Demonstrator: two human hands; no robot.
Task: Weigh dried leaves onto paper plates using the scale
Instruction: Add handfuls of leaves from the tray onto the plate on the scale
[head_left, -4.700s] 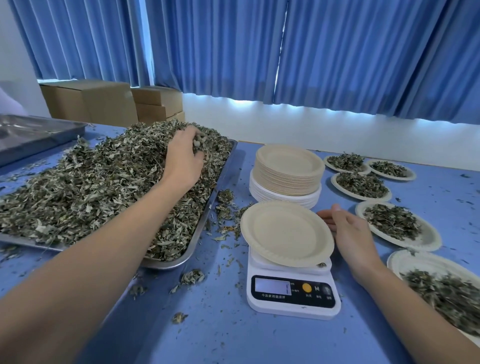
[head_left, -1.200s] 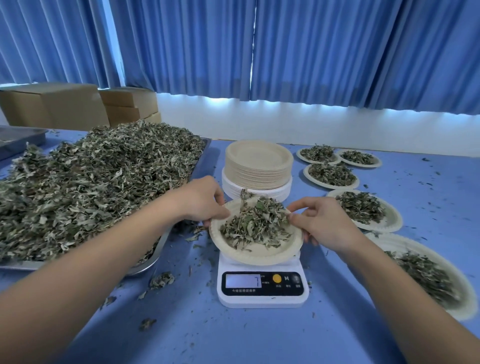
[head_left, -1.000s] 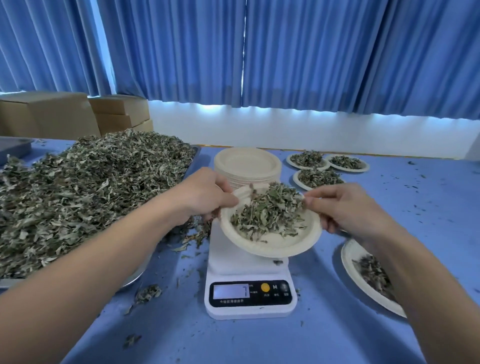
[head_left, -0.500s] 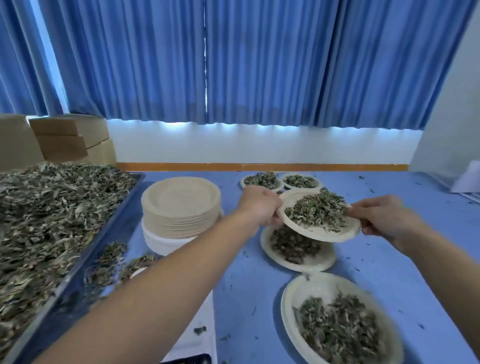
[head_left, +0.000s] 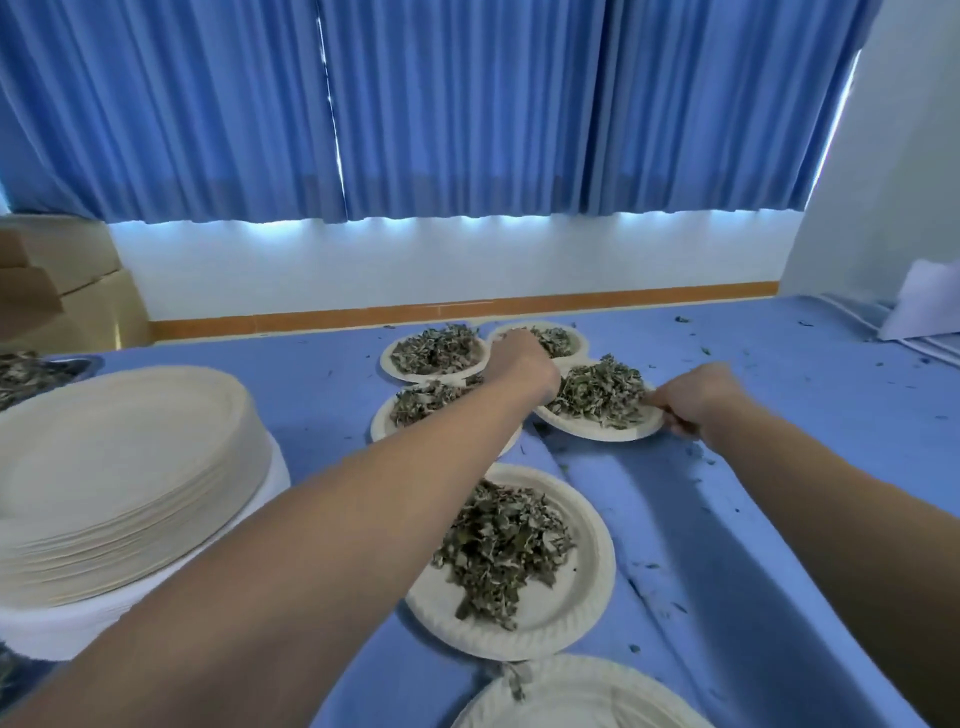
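We find no text, label, brand, number or sign that we can read here. The stacked paper plates (head_left: 119, 467), the paper plate of leaves (head_left: 597, 434) and the cardboard boxes (head_left: 57, 291) show us only plain faces.

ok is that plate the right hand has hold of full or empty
Full: a heap of dried leaves covers the middle of the plate, whose rim the right hand pinches.
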